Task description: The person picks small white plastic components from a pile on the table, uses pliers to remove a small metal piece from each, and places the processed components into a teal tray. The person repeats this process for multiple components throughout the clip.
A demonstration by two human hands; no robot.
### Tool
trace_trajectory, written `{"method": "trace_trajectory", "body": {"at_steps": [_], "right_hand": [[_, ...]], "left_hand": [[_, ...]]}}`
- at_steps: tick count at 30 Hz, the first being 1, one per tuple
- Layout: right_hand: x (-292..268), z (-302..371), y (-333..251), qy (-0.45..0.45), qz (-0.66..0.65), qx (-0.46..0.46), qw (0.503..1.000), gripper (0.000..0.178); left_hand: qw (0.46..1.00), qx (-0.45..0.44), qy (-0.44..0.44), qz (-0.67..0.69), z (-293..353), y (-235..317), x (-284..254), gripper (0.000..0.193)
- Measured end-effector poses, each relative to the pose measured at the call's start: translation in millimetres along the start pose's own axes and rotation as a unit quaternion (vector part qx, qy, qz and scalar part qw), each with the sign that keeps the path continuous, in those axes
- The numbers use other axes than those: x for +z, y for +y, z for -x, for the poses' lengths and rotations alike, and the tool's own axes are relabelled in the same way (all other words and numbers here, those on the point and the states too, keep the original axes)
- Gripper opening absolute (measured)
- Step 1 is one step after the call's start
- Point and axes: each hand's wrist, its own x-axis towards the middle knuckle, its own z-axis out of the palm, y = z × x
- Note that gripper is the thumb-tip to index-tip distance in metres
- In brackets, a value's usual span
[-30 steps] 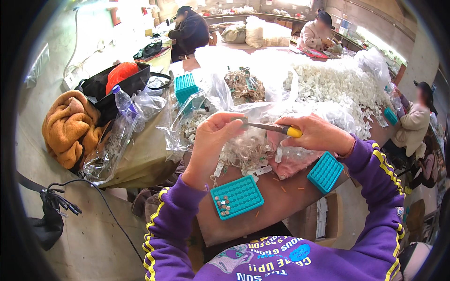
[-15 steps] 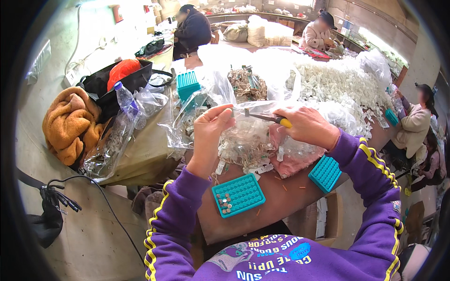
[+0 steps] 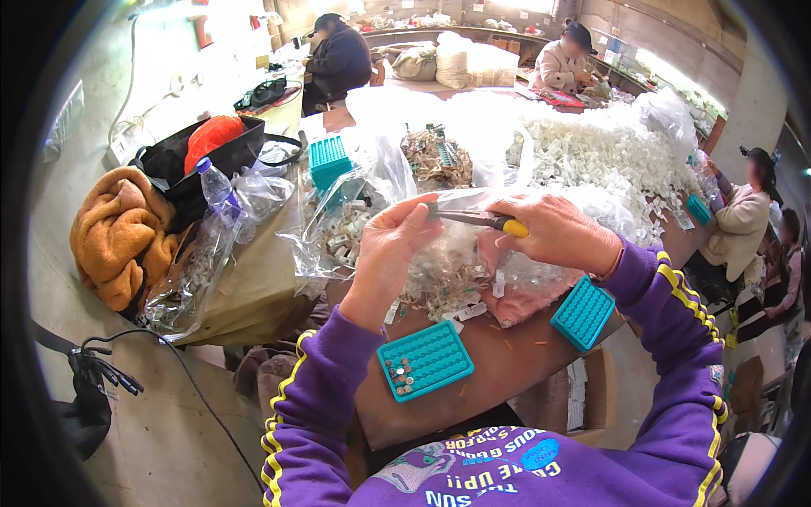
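Observation:
My left hand (image 3: 393, 249) is closed in a pinch, its thumb and finger around a small dark grey piece (image 3: 432, 209) too small to name. My right hand (image 3: 562, 230) grips a pair of pliers (image 3: 512, 226) by yellow-and-black handles. The dark jaws point left and meet the piece at my left fingertips. Below my hands lies a teal tray (image 3: 443, 346) with rows of round pockets; several small silvery discs (image 3: 401, 372) sit at its left end. Behind my hands spreads a clear plastic bag (image 3: 448, 253) of small tangled parts, over pink cloth (image 3: 511, 304).
Another teal tray (image 3: 583, 313) lies at the table's right edge, and stacked teal trays (image 3: 329, 160) stand farther left. A heap of small white pieces (image 3: 591, 156) covers the far table. Left are a bottle (image 3: 218, 188), a black bag (image 3: 160, 169) and a brown blanket (image 3: 118, 237). Several people work nearby.
The plier jaws have moved left to my left fingertips, closing the gap between them. A small dark piece at the jaws' tip has come to my left hand's pinch.

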Motion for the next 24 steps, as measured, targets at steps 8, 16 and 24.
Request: {"method": "trace_trajectory", "body": {"at_steps": [8,16,24], "right_hand": [[11,5,15,-0.044,-0.128,0.005,0.991,0.040],[25,4,22,0.061,-0.059,-0.060,0.995,0.031],[28,3,27,0.076,-0.037,-0.068,0.994,0.033]], "left_hand": [[0.999,0.014,-0.022,-0.029,-2,-7,0,0.031],[0.998,0.027,-0.053,0.003,-6,-12,-10,0.027],[0.999,0.045,-0.018,0.005,-8,-16,-11,0.023]]}}
